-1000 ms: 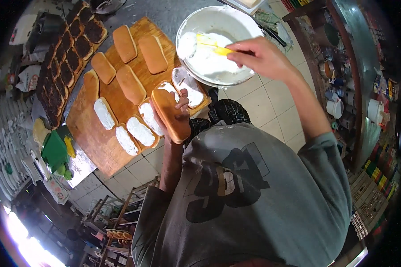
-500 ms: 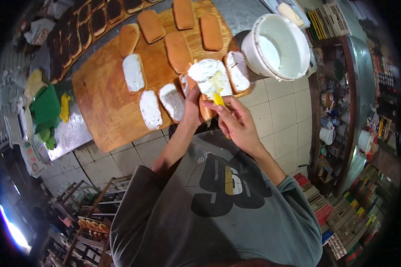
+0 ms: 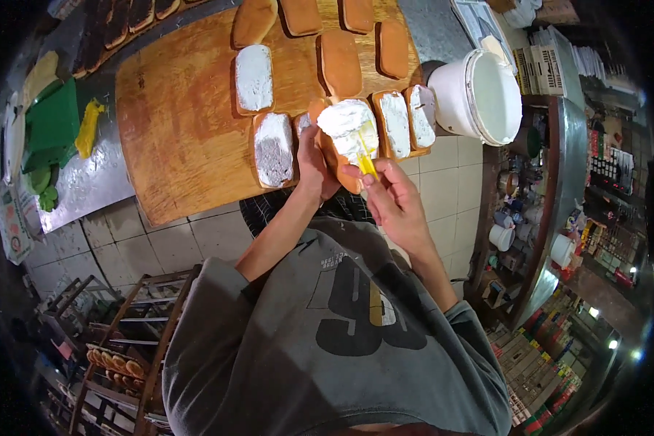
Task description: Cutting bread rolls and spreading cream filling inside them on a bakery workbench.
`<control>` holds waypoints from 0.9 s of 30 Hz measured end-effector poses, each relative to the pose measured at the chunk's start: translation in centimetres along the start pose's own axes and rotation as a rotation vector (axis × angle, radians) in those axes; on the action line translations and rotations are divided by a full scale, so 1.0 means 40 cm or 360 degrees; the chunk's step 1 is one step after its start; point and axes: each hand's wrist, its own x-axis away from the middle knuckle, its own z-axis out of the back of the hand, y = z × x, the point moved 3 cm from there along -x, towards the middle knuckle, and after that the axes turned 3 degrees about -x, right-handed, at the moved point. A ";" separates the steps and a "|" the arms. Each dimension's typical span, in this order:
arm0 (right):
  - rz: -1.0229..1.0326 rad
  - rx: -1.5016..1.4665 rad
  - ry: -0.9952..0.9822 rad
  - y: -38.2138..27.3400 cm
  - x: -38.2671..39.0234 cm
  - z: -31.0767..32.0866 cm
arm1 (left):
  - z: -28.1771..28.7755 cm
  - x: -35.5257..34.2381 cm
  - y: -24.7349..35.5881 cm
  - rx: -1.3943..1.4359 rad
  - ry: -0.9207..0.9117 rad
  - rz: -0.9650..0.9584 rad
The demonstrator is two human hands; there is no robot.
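Note:
My left hand [image 3: 316, 167] is closed around the edge of an oblong golden-brown bun piece [image 3: 348, 176], held over the near edge of a wooden board [image 3: 174, 131]. Between the fingers of my right hand [image 3: 398, 202] is the handle of a yellow spatula [image 3: 368, 167]. Thick white cream [image 3: 346, 118] covers the spatula's blade and the top of the held bun, hiding where they meet. Beside my left hand lies a cream-covered bun [image 3: 274, 151]; another coated bun [image 3: 395, 125] lies to the right. Plain brown buns [image 3: 340, 64] lie farther back.
A white bucket [image 3: 454, 98] with pale residue inside stands right of the board. On the metal table at left are a green container [image 3: 53, 123] and a yellow cloth-like item [image 3: 89, 128]. Dark-topped pieces line the far left; a rack [image 3: 134, 320] stands lower left.
The view has shifted, moving the board's buns up and rightward in the picture. My hands stay close together, still holding the bun and the spatula.

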 end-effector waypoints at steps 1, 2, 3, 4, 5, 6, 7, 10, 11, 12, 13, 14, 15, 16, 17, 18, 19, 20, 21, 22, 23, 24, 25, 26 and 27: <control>-0.0002 -0.0030 0.0053 -0.003 0.002 -0.017 | -0.005 0.002 0.006 -0.0043 -0.0023 -0.0009; -0.0010 -0.0002 0.0038 0.004 0.004 -0.021 | -0.012 0.001 0.012 -0.0086 -0.0046 -0.0019; 0.0046 0.0141 0.0138 0.012 0.006 -0.017 | -0.022 0.001 0.016 -0.0059 -0.0042 -0.0037; 0.0102 0.0281 0.0244 0.015 0.011 -0.019 | -0.035 0.006 0.023 -0.0019 0.0053 -0.0033; 0.0142 0.0263 0.0323 0.010 0.018 -0.028 | -0.037 0.009 0.027 0.0021 0.0148 -0.0029; 0.0135 0.0284 0.0311 0.008 0.022 -0.034 | -0.019 0.001 0.022 0.0043 0.0153 -0.0038; 0.0145 0.0309 0.0337 0.003 0.025 -0.039 | -0.009 -0.011 0.021 0.0146 0.0027 -0.0022; 0.0120 0.0356 0.0295 0.020 0.020 -0.041 | 0.007 -0.028 0.018 0.0221 -0.0166 0.0006; 0.0087 0.0364 0.0236 0.025 0.016 -0.042 | 0.001 -0.030 0.020 0.0181 -0.0233 0.0028; 0.0088 0.0376 0.0230 0.016 0.014 -0.044 | -0.003 -0.033 0.020 0.0140 -0.0299 0.0048; 0.0049 0.0256 0.0211 0.002 0.010 -0.050 | -0.013 -0.036 0.023 0.0263 -0.0359 0.0062; 0.0011 0.0135 0.0191 -0.004 0.007 -0.053 | -0.023 -0.032 0.020 0.0269 -0.0360 0.0054; 0.0053 0.0156 0.0195 -0.002 0.003 -0.040 | -0.025 -0.026 0.014 0.0269 -0.0149 0.0040; 0.0055 0.0162 0.0196 -0.002 0.001 -0.035 | -0.036 -0.018 0.014 0.0266 0.0057 0.0032; 0.0071 0.0097 0.0207 -0.003 -0.001 -0.031 | -0.048 -0.017 0.014 0.0246 0.0024 -0.0023; 0.0087 0.0031 0.0218 -0.003 -0.003 -0.027 | -0.055 -0.011 0.012 0.0249 0.0019 -0.0023; 0.0093 0.0036 0.0223 -0.002 -0.007 -0.026 | -0.063 -0.005 0.008 0.0146 0.0040 -0.0042; 0.0091 0.0069 0.0209 0.002 -0.012 -0.031 | -0.069 -0.003 0.003 0.0043 0.0061 -0.0062; 0.0087 0.0101 0.0194 0.006 -0.014 -0.033 | -0.065 -0.005 -0.003 0.0070 0.0058 -0.0071; 0.0094 0.0108 0.0184 0.009 -0.017 -0.034 | -0.050 -0.010 -0.008 0.0074 0.0054 -0.0084; 0.0084 0.0086 0.0173 0.016 -0.022 -0.032 | -0.030 -0.015 -0.017 -0.0080 0.0083 -0.0025; 0.0073 0.0065 0.0162 0.019 -0.026 -0.029 | -0.011 -0.022 -0.024 -0.0233 0.0114 0.0033; 0.0083 0.0031 0.0184 0.017 -0.023 -0.021 | -0.028 -0.011 -0.012 -0.0131 0.0265 0.0195; 0.0082 0.0029 0.0182 0.019 -0.024 -0.012 | -0.035 -0.002 -0.001 -0.0133 0.0268 0.0194; 0.0169 0.0061 0.0244 0.015 -0.026 0.007 | -0.040 0.005 0.009 -0.0127 0.0227 0.0166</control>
